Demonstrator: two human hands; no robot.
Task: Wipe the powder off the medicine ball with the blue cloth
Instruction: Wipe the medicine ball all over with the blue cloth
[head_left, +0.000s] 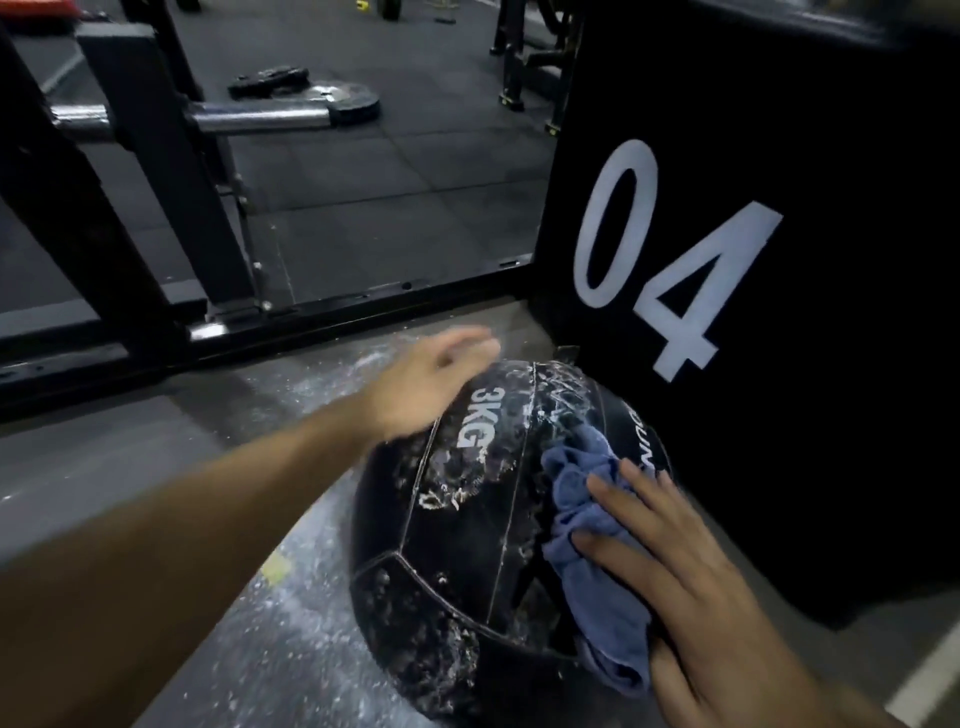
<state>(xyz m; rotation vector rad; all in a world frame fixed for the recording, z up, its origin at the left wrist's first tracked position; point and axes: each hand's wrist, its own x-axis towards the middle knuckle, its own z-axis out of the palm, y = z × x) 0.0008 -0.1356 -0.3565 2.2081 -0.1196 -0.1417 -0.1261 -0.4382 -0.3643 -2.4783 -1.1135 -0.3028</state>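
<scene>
A powder-streaked medicine ball (467, 519) sits on the floor (156, 467) against a black box (779, 312), the left hand (426, 384) resting flat-fingered on its far top, the nearer right hand (691, 587) pressing the bunched blue cloth (587, 530) against its right side.

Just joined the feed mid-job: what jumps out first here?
A black 3KG medicine ball streaked with white powder sits low centre. The right hand presses a blue cloth on its right side; the left hand rests on top. A black box marked 04 stands behind.
</scene>
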